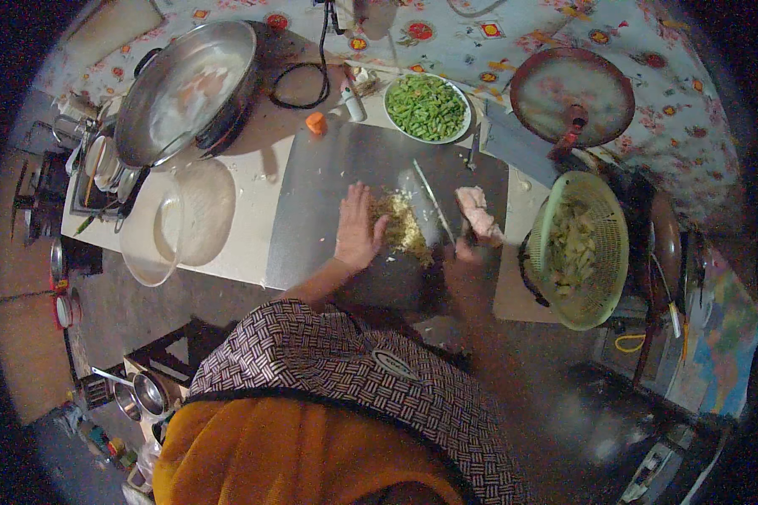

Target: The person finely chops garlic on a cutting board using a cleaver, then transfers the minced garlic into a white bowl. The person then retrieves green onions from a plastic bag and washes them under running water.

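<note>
My left hand (355, 233) lies flat, fingers extended and thumb out, at the left edge of a pile of finely chopped pale-yellow food (405, 226), perhaps garlic or ginger. The pile is spread on a dark grey cutting board (316, 189). In my right hand (464, 255), which is shadowed and blurred, is the handle of a kitchen knife (434, 201). Its blade appears nearly edge-on, pointing away from me, just right of the pile. A piece of pale pink raw meat (477, 208) rests on the board to the right of the knife.
A plate of chopped green beans (428, 108) and a carrot piece (316, 123) sit at the board's far edge. Left are a large metal pan (186, 95) and a clear bowl (155, 230). Right stand a green colander (584, 252) holding food and a round glass lid (571, 95).
</note>
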`<state>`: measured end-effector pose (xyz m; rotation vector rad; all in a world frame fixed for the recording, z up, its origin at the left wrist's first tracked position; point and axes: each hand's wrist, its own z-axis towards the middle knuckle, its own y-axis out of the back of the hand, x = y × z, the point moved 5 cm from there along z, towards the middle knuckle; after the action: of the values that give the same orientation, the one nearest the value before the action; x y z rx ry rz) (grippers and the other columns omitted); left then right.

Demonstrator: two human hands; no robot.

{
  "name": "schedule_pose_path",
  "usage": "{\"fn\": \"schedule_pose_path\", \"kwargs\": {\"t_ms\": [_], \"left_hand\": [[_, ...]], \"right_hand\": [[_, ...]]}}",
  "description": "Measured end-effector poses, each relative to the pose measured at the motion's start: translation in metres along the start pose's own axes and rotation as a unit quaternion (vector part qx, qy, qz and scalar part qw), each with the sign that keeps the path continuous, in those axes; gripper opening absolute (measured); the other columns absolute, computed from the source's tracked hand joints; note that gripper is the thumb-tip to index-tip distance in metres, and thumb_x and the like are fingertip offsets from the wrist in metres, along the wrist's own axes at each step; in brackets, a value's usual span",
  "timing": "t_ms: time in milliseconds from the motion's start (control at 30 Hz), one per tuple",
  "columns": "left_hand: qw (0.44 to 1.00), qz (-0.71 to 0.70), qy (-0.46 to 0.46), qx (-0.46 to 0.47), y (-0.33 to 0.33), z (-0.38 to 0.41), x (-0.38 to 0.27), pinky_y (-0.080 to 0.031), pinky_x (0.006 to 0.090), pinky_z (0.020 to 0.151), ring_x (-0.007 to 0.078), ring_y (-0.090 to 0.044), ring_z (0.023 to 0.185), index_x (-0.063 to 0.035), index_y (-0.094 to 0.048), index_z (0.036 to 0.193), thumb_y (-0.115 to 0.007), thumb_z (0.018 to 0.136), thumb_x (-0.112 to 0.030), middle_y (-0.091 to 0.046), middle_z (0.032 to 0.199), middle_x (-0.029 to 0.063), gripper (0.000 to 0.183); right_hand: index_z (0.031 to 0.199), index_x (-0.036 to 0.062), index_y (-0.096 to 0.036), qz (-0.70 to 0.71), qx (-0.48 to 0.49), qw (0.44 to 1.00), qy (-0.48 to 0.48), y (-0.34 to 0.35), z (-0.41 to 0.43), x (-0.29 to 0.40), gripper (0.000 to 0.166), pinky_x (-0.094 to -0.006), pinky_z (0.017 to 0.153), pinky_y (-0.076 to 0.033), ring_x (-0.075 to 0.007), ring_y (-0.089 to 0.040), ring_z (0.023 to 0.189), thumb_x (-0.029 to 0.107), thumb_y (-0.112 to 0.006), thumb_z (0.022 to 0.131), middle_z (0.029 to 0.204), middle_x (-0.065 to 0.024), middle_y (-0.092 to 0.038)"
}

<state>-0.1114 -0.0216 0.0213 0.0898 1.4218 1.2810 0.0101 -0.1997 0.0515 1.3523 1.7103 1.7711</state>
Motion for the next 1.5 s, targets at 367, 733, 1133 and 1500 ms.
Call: {"fn": "schedule_pose_path", "kwargs": {"t_ms": [367, 733, 1133, 1500], "left_hand": [[0.997, 0.070, 0.034, 0.007, 0.019, -0.034, 0.023, -0.019, 0.0483, 0.102, 0.0395, -0.019, 0.127, 0.0072, -0.023, 0.128, -0.052, 0.083, -0.021, -0.021, 0.135, 0.0246, 0.061], [0.999, -0.040, -0.012, 0.012, -0.006, 0.002, -0.004, -0.015, 0.0471, 0.104, 0.0397, -0.015, 0.128, 0.0061, -0.021, 0.130, -0.054, 0.081, -0.021, -0.018, 0.136, 0.0251, 0.065], [0.992, -0.059, -0.027, 0.112, -0.011, 0.014, 0.019, -0.023, 0.0433, 0.102, 0.0366, -0.027, 0.124, 0.0039, -0.027, 0.127, -0.049, 0.085, -0.024, -0.025, 0.134, 0.0214, 0.054], [0.995, 0.057, 0.078, 0.002, 0.029, -0.057, 0.022, -0.017, 0.0488, 0.103, 0.0411, -0.016, 0.127, 0.0072, -0.021, 0.129, -0.051, 0.084, -0.021, -0.018, 0.136, 0.0258, 0.061]], "right_hand": [[0.101, 0.0005, -0.054, 0.061, -0.025, 0.997, 0.036, 0.003, -0.010, 0.006, 0.027, -0.0441, 0.063, -0.046, -0.0376, -0.058, 0.073, 0.021, -0.050, 0.083, 0.079, -0.0209, -0.059], [0.104, 0.0008, -0.053, 0.021, -0.010, 1.000, 0.020, 0.018, -0.010, 0.027, 0.033, -0.0450, 0.065, -0.046, -0.0389, -0.058, 0.074, 0.025, -0.052, 0.082, 0.079, -0.0225, -0.058], [0.110, 0.0028, -0.050, -0.055, -0.071, 0.995, 0.039, 0.009, 0.011, -0.017, 0.037, -0.0461, 0.061, -0.045, -0.0391, -0.056, 0.068, 0.026, -0.054, 0.081, 0.074, -0.0226, -0.057], [0.113, -0.0011, -0.049, 0.104, -0.056, 0.993, -0.025, -0.043, -0.034, -0.057, 0.035, -0.0419, 0.078, -0.042, -0.0353, -0.055, 0.088, 0.017, -0.050, 0.083, 0.090, -0.0220, -0.057]]}}
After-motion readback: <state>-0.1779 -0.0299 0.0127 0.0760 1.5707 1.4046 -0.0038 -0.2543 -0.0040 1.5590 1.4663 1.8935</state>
